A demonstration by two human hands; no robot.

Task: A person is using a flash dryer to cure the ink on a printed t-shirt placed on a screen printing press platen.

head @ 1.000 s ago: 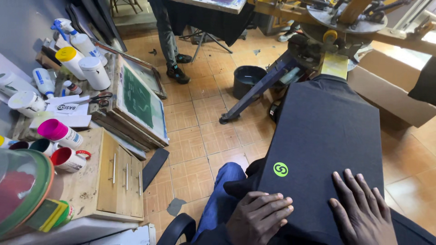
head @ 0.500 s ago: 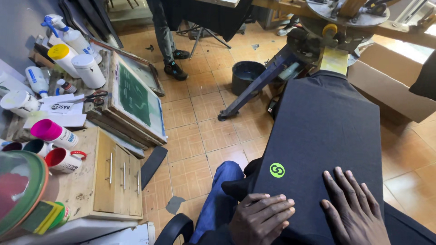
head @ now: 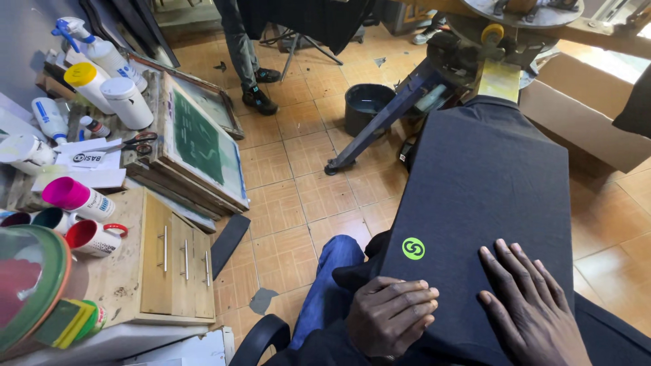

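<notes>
Looking down from my head camera, I had both hands on the dark shirt [head: 485, 176] stretched over the printing pallet in front of me. My left hand [head: 393, 315] lay at the near edge, fingers curled loosely over the fabric's hem, just below the small green round logo [head: 413, 248]. My right hand [head: 532, 305] rested flat and open on the cloth, fingers spread, just beside the left and to the right of the logo. Neither hand gripped anything. The shirt ran away from me toward the press arm [head: 393, 115] and its yellow knob [head: 493, 32]. A dark bucket [head: 366, 107] stood on the tiled floor [head: 298, 176] near that arm. To my left sat a wooden cabinet [head: 173, 264] with mugs [head: 95, 237], a framed green screen [head: 200, 139], scissors [head: 135, 142] and spray bottles [head: 95, 47]. Another person's legs [head: 241, 54] stood farther back.
</notes>
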